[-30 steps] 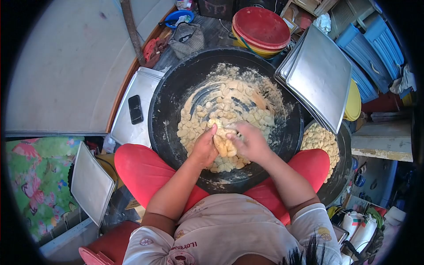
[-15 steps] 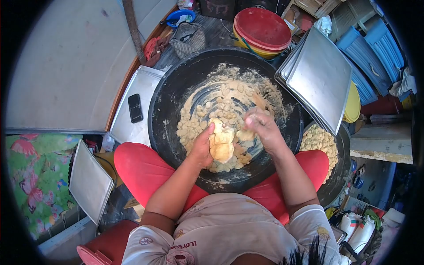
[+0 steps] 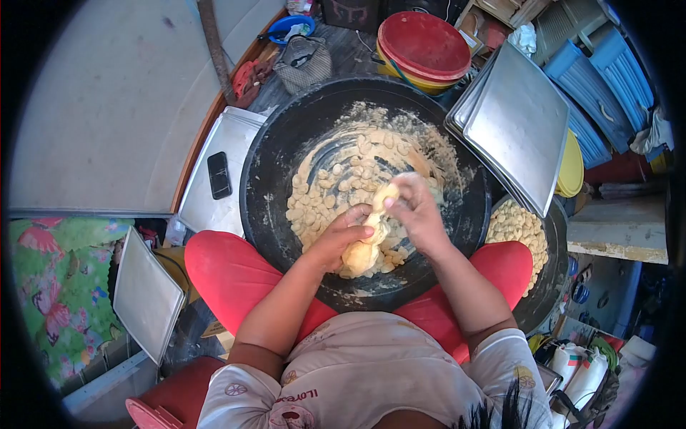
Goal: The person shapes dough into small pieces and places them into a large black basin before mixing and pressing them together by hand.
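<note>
Dough point(image 3: 360, 259), seemingly, between both hands point(image 3: 334, 244)

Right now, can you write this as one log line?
left hand: gripping dough | right hand: pinching dough's far end | below: black tub, dough pieces | phone: on tray

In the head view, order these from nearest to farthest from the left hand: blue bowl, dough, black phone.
1. Dough: held in the left hand, touching it.
2. Black phone: on a metal tray, left of the large black tub.
3. Blue bowl: beyond the tub, near the top of the view.
</note>
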`<action>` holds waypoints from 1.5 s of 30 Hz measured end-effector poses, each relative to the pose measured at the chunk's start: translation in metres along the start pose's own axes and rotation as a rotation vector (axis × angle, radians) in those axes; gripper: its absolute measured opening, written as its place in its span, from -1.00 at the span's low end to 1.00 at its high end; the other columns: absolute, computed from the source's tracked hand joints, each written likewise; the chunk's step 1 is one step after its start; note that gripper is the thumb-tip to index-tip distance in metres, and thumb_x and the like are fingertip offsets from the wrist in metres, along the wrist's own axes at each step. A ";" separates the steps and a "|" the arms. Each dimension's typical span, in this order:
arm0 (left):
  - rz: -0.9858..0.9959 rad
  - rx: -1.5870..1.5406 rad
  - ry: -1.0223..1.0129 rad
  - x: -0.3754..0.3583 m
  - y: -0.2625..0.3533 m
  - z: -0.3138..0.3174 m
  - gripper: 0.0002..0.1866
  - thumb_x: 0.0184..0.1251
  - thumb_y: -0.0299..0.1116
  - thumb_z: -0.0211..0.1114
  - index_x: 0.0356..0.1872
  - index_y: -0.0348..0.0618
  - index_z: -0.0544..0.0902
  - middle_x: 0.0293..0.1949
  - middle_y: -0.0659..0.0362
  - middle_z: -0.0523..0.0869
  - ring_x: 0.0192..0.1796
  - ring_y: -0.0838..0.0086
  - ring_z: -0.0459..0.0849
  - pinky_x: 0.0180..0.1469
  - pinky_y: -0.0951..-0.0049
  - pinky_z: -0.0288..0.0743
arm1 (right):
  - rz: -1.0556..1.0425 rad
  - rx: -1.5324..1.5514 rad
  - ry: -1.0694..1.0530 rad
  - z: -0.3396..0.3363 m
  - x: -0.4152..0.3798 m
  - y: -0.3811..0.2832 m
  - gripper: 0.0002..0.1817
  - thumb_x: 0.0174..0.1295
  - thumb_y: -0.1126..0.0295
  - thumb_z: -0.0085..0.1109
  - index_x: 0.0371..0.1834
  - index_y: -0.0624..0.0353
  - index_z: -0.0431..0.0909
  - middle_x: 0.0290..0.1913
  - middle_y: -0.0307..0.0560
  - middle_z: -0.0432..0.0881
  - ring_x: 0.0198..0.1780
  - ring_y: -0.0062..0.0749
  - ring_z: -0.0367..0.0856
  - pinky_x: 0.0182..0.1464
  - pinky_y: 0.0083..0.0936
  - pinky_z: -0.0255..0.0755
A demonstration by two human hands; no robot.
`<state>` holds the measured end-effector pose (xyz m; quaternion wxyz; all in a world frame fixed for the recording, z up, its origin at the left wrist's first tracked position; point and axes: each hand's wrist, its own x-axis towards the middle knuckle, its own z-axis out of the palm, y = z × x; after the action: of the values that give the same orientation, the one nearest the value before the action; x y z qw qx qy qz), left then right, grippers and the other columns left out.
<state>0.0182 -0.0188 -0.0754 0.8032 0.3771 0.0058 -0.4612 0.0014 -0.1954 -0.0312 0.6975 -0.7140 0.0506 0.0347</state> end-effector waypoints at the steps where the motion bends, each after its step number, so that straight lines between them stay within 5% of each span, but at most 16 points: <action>1: 0.001 -0.023 -0.069 0.001 0.002 -0.002 -0.59 0.21 -0.41 0.19 0.10 -0.12 0.38 -0.11 0.12 0.54 -0.15 0.42 0.59 -0.17 0.40 0.57 | 0.039 0.286 0.155 0.000 0.002 -0.002 -0.65 0.16 0.33 0.22 -0.01 0.21 0.46 -0.12 -0.12 0.52 -0.09 -0.33 0.49 0.07 -0.47 0.32; 5: 0.059 0.023 -0.038 0.001 0.005 0.000 -0.51 0.12 -0.37 0.19 0.12 -0.16 0.34 -0.14 0.07 0.56 -0.14 0.39 0.59 -0.15 0.42 0.56 | 0.015 0.415 0.286 -0.022 0.010 -0.006 -0.70 0.18 0.34 0.19 -0.03 0.16 0.50 -0.11 -0.13 0.48 -0.06 -0.34 0.46 0.06 -0.47 0.30; 8: 0.054 -0.105 -0.035 -0.001 0.008 0.004 -0.52 0.19 -0.26 0.11 0.14 -0.14 0.32 -0.12 0.05 0.55 -0.12 0.35 0.59 -0.16 0.35 0.57 | -0.263 -0.351 0.006 -0.032 0.009 -0.008 -0.60 0.14 0.20 0.22 0.04 0.06 0.53 0.01 -0.05 0.42 0.14 -0.26 0.31 0.21 -0.32 0.16; 11: 0.102 -0.289 -0.030 0.001 0.008 0.007 -0.55 0.25 -0.28 0.00 0.18 -0.10 0.29 -0.03 0.05 0.52 -0.05 0.32 0.59 -0.08 0.35 0.56 | -0.260 -0.546 -0.282 -0.016 0.000 -0.013 -0.56 0.08 0.19 0.26 0.06 0.01 0.53 0.02 -0.02 0.41 0.15 -0.16 0.30 0.25 -0.25 0.11; 14: 0.132 -0.234 0.049 0.004 0.006 0.006 -0.51 0.26 -0.26 -0.03 0.23 -0.10 0.25 0.00 0.06 0.51 -0.02 0.31 0.58 -0.04 0.34 0.55 | -0.396 -0.792 -0.332 -0.005 -0.007 -0.010 -0.59 0.08 0.20 0.26 0.00 0.08 0.52 0.05 0.01 0.40 0.17 -0.08 0.28 0.25 -0.21 0.09; 18: 0.118 -0.178 -0.027 0.003 0.005 -0.002 -0.47 0.22 -0.33 0.07 0.24 -0.15 0.24 0.01 0.03 0.51 -0.04 0.28 0.60 -0.04 0.31 0.55 | -0.396 -0.743 -0.240 -0.006 -0.003 -0.004 -0.64 0.10 0.25 0.25 -0.07 0.17 0.50 -0.01 0.02 0.46 0.06 -0.06 0.38 0.16 -0.26 0.22; 20: 0.097 -0.097 -0.054 0.001 0.007 -0.002 -0.43 0.18 -0.35 0.14 0.24 -0.19 0.24 0.00 0.01 0.51 -0.03 0.25 0.59 -0.02 0.31 0.53 | -0.040 -0.419 -0.115 -0.004 -0.004 -0.007 -0.71 0.17 0.30 0.20 -0.12 0.22 0.47 -0.08 0.00 0.53 -0.06 -0.20 0.50 0.01 -0.38 0.35; 23: 0.044 -0.067 -0.025 -0.002 0.007 0.001 -0.44 0.15 -0.49 0.20 0.22 -0.19 0.28 -0.04 0.03 0.54 -0.11 0.29 0.63 -0.08 0.33 0.57 | 0.046 -0.069 -0.021 -0.006 0.000 0.005 -0.76 0.22 0.35 0.16 -0.13 0.22 0.47 -0.13 -0.06 0.58 -0.15 -0.38 0.54 -0.10 -0.50 0.40; 26: 0.056 -0.038 0.021 0.000 0.003 0.002 -0.46 0.16 -0.50 0.22 0.20 -0.18 0.30 -0.06 0.06 0.55 -0.19 0.35 0.66 -0.17 0.36 0.60 | 0.098 -0.040 -0.025 -0.006 -0.001 0.001 -0.76 0.24 0.36 0.15 -0.10 0.25 0.47 -0.12 -0.06 0.59 -0.09 -0.49 0.51 -0.07 -0.52 0.38; 33: 0.044 -0.011 0.111 0.002 0.005 0.001 -0.64 0.16 -0.46 0.24 0.01 -0.17 0.43 -0.17 0.10 0.59 -0.29 0.42 0.64 -0.28 0.44 0.60 | -0.257 -0.299 -0.138 -0.009 0.000 0.014 -0.61 0.26 0.43 0.11 0.13 0.25 0.33 -0.15 -0.09 0.50 -0.17 -0.57 0.47 -0.08 -0.58 0.37; 35: 0.027 -0.036 0.134 0.000 0.008 0.003 -0.68 0.15 -0.46 0.24 -0.04 -0.17 0.46 -0.19 0.10 0.60 -0.31 0.43 0.64 -0.29 0.44 0.59 | -0.182 0.033 0.193 0.004 -0.004 0.005 -0.65 0.30 0.41 0.05 0.13 0.22 0.35 -0.19 -0.15 0.48 -0.20 -0.60 0.44 -0.09 -0.64 0.34; 39: 0.020 -0.011 0.143 -0.001 0.009 0.004 -0.73 0.16 -0.49 0.20 -0.09 -0.17 0.47 -0.25 0.10 0.59 -0.32 0.45 0.61 -0.31 0.45 0.57 | -0.043 0.047 0.192 -0.005 -0.005 -0.007 -0.66 0.34 0.41 -0.02 0.15 0.23 0.34 -0.14 -0.18 0.47 -0.22 -0.63 0.40 -0.09 -0.65 0.33; 44: 0.021 0.006 0.085 -0.001 0.007 -0.007 -0.72 0.07 -0.51 0.17 -0.14 -0.16 0.48 -0.26 0.09 0.60 -0.32 0.41 0.62 -0.28 0.42 0.57 | -0.366 -0.069 0.533 -0.018 0.005 -0.005 -0.71 0.37 0.30 -0.07 0.01 0.27 0.42 -0.23 -0.25 0.46 -0.23 -0.67 0.38 -0.16 -0.71 0.27; 45: 0.032 -0.007 0.090 -0.001 0.007 -0.008 -0.71 0.06 -0.51 0.15 -0.13 -0.16 0.47 -0.26 0.10 0.60 -0.32 0.42 0.62 -0.28 0.43 0.57 | -0.278 0.098 0.498 -0.026 0.004 -0.010 -0.70 0.38 0.24 -0.09 -0.06 0.27 0.46 -0.23 -0.24 0.46 -0.23 -0.64 0.39 -0.14 -0.71 0.27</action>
<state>0.0253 -0.0114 -0.0768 0.8106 0.3948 0.0373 -0.4310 0.0055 -0.2211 -0.0211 0.6952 -0.6662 0.1236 -0.2401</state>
